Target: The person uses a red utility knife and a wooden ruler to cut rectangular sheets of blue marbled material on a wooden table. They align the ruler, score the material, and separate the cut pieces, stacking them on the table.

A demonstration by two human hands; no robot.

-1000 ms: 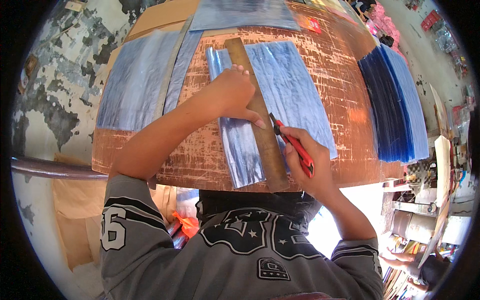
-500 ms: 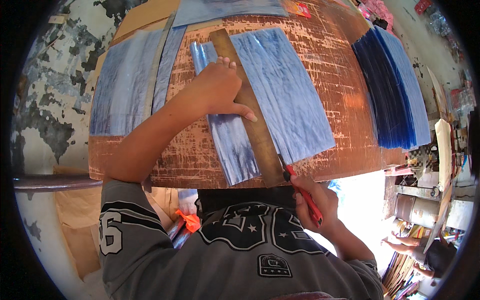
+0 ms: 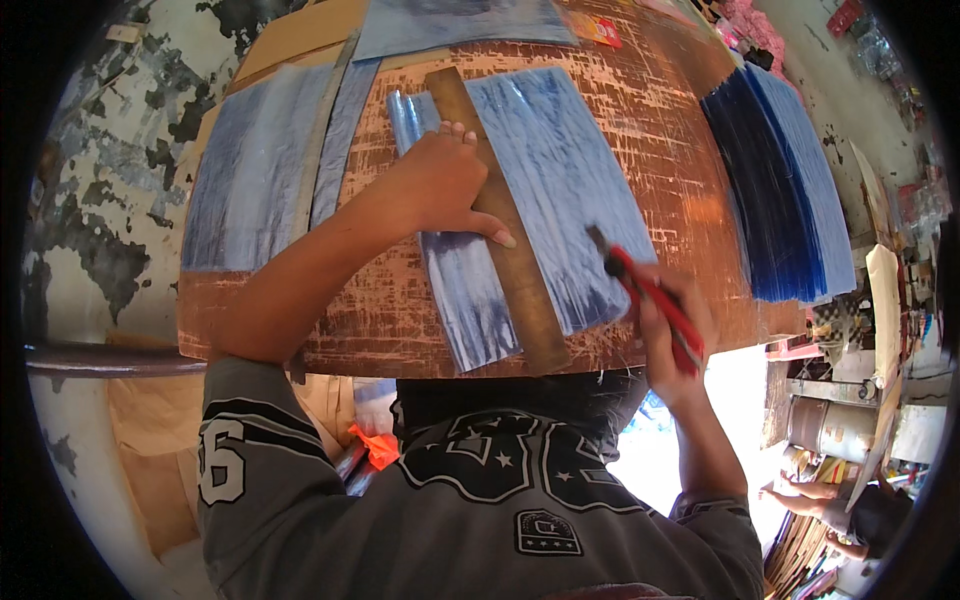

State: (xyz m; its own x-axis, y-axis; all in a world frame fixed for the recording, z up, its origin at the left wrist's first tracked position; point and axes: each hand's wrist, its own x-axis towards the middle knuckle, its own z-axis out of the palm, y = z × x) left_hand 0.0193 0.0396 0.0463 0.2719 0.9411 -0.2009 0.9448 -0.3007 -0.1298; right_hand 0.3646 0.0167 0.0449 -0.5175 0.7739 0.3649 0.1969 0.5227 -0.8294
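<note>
The bench [image 3: 665,150] is scratched. The left hand [image 3: 443,182], grip spread, presses a long ruler [image 3: 527,290] on blue sheets [image 3: 560,180]; the right hand [image 3: 692,297] has a red knife [image 3: 672,318] in its grip.

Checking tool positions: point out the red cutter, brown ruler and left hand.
Red cutter [image 3: 678,328], head view: on its handle.
Brown ruler [image 3: 516,270], head view: just below its middle.
Left hand [image 3: 446,182], head view: back of the hand.

brown ruler [image 3: 527,280]: slanted across blue sheeting [image 3: 560,190] | red cutter [image 3: 678,322] (blurred): tilted
</note>
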